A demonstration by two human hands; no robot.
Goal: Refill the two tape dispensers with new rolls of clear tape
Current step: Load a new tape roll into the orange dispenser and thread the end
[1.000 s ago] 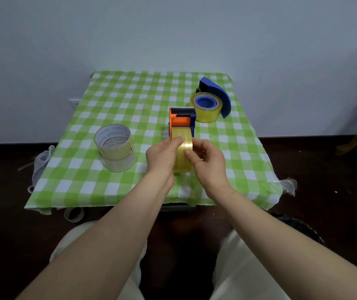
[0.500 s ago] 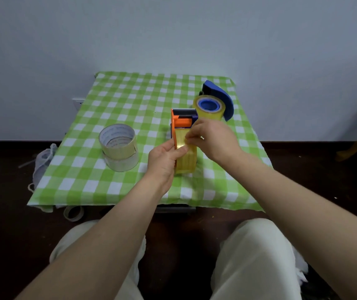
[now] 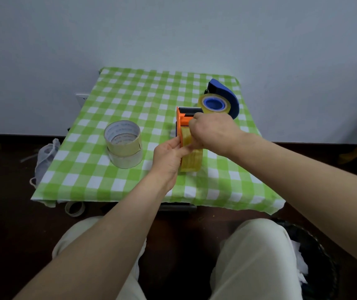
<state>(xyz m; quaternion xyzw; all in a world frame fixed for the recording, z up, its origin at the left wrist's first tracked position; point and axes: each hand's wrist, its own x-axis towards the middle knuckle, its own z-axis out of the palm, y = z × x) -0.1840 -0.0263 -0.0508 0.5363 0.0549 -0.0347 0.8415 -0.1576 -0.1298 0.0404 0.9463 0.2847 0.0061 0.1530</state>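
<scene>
Fingers [image 3: 182, 150] of the left hand [image 3: 169, 156] are pinched on the orange dispenser [image 3: 183, 122], held upright at frame centre. The tape roll [image 3: 192, 162] loaded in it is gripped from above by the curled right hand [image 3: 213, 133]. Upper right, the blue dispenser [image 3: 227, 95] is seen; centre left, two stacked rolls [image 3: 124, 146] on the checked cloth [image 3: 91, 174].

text: none legible | stacked tape rolls [image 3: 124, 146]: printed marks inside top core (too blurred to read)

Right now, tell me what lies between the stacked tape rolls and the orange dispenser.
In the head view: bare checked cloth, then the left hand gripping the orange dispenser; nothing touches the stacked tape rolls.
</scene>
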